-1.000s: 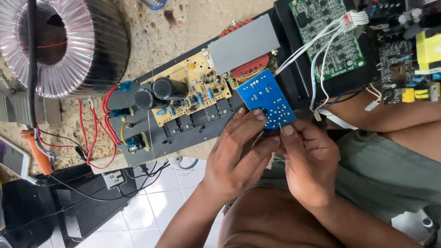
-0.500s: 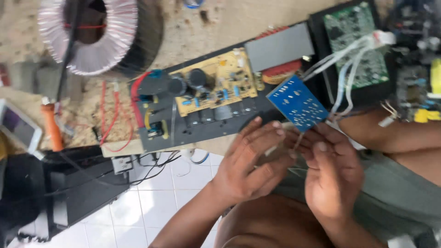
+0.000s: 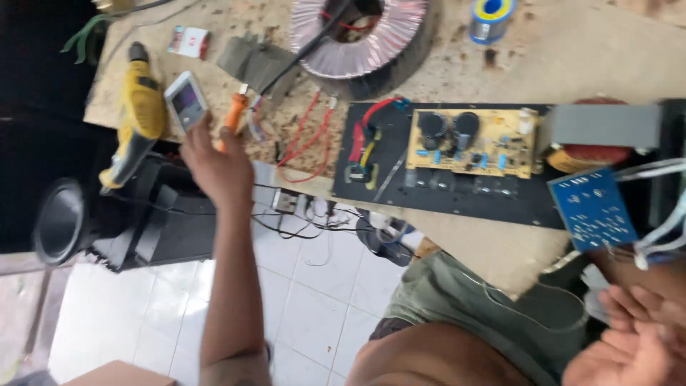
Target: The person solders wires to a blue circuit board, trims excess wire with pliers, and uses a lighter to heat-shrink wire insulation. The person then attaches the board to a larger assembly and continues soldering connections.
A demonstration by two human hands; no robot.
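Observation:
My left hand is stretched far out to the left over the workbench edge, back to the camera and fingers extended. Its fingertips are at a small white handheld device with a screen, and an orange tool handle lies just right of them. I see nothing gripped in it. My right hand is low at the bottom right, palm up with fingers apart and empty. Just above it a blue circuit board hangs on white wires, apart from the hand.
A black chassis plate carries a yellow circuit board and a grey-capped transformer. A yellow drill, a toroidal coil, a solder spool and red wires lie on the bench. A black speaker box stands on the tiled floor.
My left hand let go of the blue board and swung far left to the white device and orange handle. My right hand dropped below the board and opened. The view shifted left.

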